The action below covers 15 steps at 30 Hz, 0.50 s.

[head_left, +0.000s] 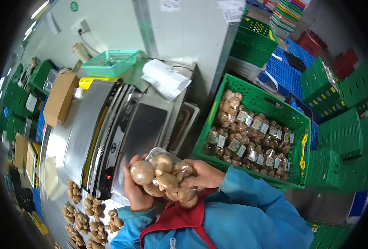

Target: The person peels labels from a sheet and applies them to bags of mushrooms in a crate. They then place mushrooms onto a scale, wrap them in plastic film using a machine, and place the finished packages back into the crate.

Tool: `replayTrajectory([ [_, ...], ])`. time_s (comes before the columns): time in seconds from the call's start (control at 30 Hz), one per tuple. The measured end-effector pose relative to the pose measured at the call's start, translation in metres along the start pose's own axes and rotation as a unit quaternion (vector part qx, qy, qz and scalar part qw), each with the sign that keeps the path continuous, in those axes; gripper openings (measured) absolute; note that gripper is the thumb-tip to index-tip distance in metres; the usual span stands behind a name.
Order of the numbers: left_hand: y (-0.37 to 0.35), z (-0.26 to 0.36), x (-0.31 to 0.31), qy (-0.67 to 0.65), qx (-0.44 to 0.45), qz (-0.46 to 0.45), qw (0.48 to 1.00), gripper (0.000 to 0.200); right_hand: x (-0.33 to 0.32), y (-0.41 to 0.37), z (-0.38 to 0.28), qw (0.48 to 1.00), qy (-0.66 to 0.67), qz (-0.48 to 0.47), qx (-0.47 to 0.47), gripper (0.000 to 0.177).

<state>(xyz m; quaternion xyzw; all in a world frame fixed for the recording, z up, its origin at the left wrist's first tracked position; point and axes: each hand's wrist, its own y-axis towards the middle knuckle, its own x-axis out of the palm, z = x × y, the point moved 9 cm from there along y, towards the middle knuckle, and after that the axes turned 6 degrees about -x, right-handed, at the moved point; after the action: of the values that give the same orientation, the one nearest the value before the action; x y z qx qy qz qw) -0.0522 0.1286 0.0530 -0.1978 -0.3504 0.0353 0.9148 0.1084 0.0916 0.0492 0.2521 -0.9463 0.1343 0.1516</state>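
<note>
A pack of brown mushrooms (pixel 166 179) in clear plastic film is held up in front of my chest. My left hand (pixel 136 189) cups its left side, fingers curled behind it. From the right, my right hand (pixel 204 174) grips the same pack, thumb across the front. Just beyond the pack lies the dark heating plate (pixel 144 128) of a film-wrapping machine (pixel 111 164), whose red light is lit. To the right, a green crate (pixel 267 106) holds several wrapped, labelled mushroom packs (pixel 250 139).
Loose mushroom clusters (pixel 82 224) lie on the metal table at lower left. A cardboard box (pixel 60 99), a teal basket (pixel 111 62) and white paper (pixel 165 79) sit around the machine. Green crates (pixel 337 133) and blue pallets (pixel 283 68) stand at right.
</note>
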Motion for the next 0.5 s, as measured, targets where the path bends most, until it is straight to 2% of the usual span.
replayTrajectory([
  [0.03, 0.003, -0.011, 0.022, 0.006, 0.001, -0.026, 1.000, 0.050, -0.016, -0.015, -0.001, 0.999, -0.021, 0.042, 0.019, 0.049],
  [0.07, 0.003, -0.023, 0.042, 0.026, -0.003, -0.060, 0.998, 0.047, -0.029, -0.027, 0.002, 0.996, -0.019, 0.073, -0.051, 0.046],
  [0.1, 0.002, -0.033, 0.060, 0.044, -0.006, -0.091, 0.995, 0.045, -0.039, -0.044, 0.007, 0.993, -0.048, 0.101, -0.024, 0.049],
  [0.17, 0.002, -0.059, 0.091, 0.040, -0.059, -0.128, 0.989, 0.036, -0.050, -0.073, 0.002, 0.976, 0.050, 0.177, -0.117, 0.049],
  [0.2, 0.007, -0.072, 0.103, 0.078, -0.076, -0.139, 0.984, 0.035, -0.061, -0.086, 0.021, 0.978, 0.054, 0.179, -0.092, 0.049],
  [0.3, 0.032, -0.114, 0.144, 0.163, -0.140, -0.172, 0.961, 0.032, -0.106, -0.121, 0.030, 0.950, 0.063, 0.289, -0.097, 0.045],
  [0.37, 0.066, -0.157, 0.161, 0.142, -0.169, -0.209, 0.953, 0.031, -0.139, -0.130, 0.022, 0.934, 0.067, 0.332, -0.116, 0.041],
  [0.43, 0.095, -0.199, 0.191, 0.127, -0.230, -0.197, 0.945, 0.033, -0.172, -0.140, 0.016, 0.906, 0.143, 0.393, -0.066, 0.040],
  [0.5, 0.122, -0.240, 0.218, 0.105, -0.281, -0.221, 0.928, 0.042, -0.221, -0.148, 0.022, 0.887, 0.120, 0.442, -0.066, 0.041],
])
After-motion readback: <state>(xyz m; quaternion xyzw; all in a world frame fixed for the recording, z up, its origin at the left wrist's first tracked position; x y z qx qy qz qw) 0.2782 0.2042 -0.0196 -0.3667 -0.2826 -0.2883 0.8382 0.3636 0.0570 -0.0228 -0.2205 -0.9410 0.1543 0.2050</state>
